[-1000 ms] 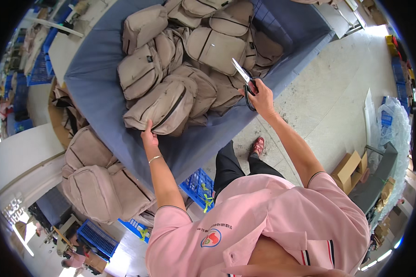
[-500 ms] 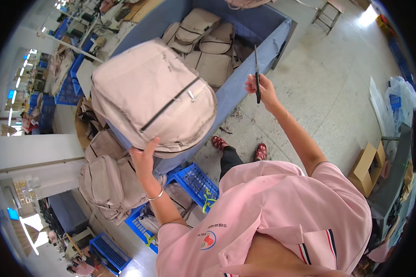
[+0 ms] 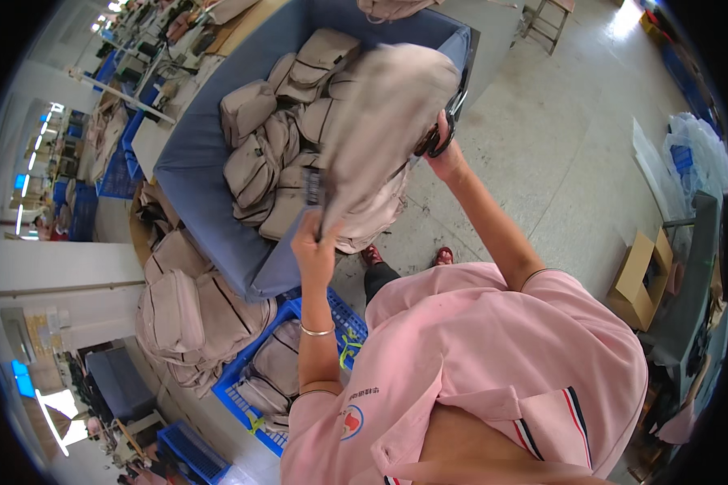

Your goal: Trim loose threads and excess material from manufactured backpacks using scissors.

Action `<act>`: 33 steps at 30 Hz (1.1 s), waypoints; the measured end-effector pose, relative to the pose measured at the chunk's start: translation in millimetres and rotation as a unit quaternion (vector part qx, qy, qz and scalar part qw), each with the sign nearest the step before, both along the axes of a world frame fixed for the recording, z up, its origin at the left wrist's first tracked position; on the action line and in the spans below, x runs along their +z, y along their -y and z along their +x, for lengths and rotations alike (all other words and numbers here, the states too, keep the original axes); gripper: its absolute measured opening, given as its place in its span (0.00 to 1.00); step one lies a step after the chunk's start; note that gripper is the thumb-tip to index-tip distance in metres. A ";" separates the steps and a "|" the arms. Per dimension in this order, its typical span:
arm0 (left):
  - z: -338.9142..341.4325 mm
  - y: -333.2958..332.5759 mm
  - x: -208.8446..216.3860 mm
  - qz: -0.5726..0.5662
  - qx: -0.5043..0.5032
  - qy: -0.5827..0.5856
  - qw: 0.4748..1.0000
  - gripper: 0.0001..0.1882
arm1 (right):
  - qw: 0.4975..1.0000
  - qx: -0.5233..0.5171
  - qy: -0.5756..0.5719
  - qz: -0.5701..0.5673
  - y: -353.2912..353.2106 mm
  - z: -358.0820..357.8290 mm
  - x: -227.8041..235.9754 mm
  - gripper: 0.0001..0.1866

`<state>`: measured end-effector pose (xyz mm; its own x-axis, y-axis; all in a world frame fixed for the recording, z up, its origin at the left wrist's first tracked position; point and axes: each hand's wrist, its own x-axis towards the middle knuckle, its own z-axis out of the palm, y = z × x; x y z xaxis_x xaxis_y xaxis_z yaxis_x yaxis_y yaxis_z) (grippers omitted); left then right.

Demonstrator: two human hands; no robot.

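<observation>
Beige backpack [image 3: 384, 113] slants lengthwise away and rightward from the left hand [image 3: 314, 250], which grips its near edge. The right hand [image 3: 448, 164], curled around black-handled scissors [image 3: 437, 148], is at its right side, perhaps touching. Just beyond the left hand, a dark label [image 3: 311, 186] carries print too blurred to read. Farther out, a blue bin [image 3: 192, 182] holds similar backpacks [image 3: 249, 171].

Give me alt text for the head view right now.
Someone in a pink shirt holds up a blurred beige bag, left grip near its lower end, right grip with scissors at its right edge, beside a blue bin of more bags.
</observation>
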<state>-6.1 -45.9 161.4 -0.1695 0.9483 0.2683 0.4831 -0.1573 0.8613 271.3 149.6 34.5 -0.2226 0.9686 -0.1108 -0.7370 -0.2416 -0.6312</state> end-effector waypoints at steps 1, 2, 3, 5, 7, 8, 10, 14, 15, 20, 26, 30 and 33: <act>-2.0 -4.1 -4.5 -0.040 0.031 0.085 0.995 0.10 | 0.999 0.037 0.000 -0.002 -9.7 24.4 -26.8 0.29; -4.2 -2.2 -13.8 -0.018 0.070 0.229 0.971 0.14 | 0.999 0.048 -0.002 -0.008 -5.6 14.1 -19.3 0.29; -11.5 3.2 -27.5 -0.022 0.086 0.228 0.969 0.14 | 0.996 0.036 0.054 -0.056 0.9 0.5 4.0 0.28; -22.9 7.9 -63.1 -0.012 0.185 0.360 0.914 0.18 | 0.988 0.019 0.114 -0.107 16.1 -9.9 15.5 0.28; -41.6 19.7 -119.6 -0.068 0.208 0.385 0.896 0.20 | 0.967 0.052 0.229 -0.099 29.9 -15.2 6.6 0.32; -45.2 23.9 -138.6 -0.090 0.236 0.414 0.875 0.22 | 0.961 0.087 0.242 -0.098 39.6 -17.6 -4.9 0.32; -51.5 32.6 -160.6 -0.115 0.278 0.473 0.828 0.25 | 0.952 0.116 0.259 -0.114 62.6 -31.8 -14.7 0.31; -57.4 46.1 -166.6 -0.099 0.265 0.475 0.833 0.24 | 0.916 0.143 0.348 -0.137 93.7 -42.8 -13.0 0.28; -56.2 47.4 -168.2 -0.100 0.268 0.477 0.831 0.24 | 0.901 0.142 0.389 -0.130 93.5 -44.8 -6.4 0.27; -61.2 69.9 -190.8 -0.189 0.270 0.439 0.836 0.24 | 0.816 0.129 0.562 -0.042 84.5 -36.9 -18.3 0.27; -58.6 63.8 -187.8 -0.197 0.284 0.463 0.816 0.21 | 0.660 0.095 0.732 0.137 78.6 -40.9 -22.9 0.33; -55.1 61.8 -181.5 -0.196 0.286 0.466 0.814 0.20 | 0.621 0.159 0.757 0.124 69.6 -51.9 2.3 0.36; -55.4 62.4 -177.8 -0.223 0.280 0.463 0.811 0.20 | 0.587 0.184 0.777 0.132 63.4 -59.4 8.4 0.42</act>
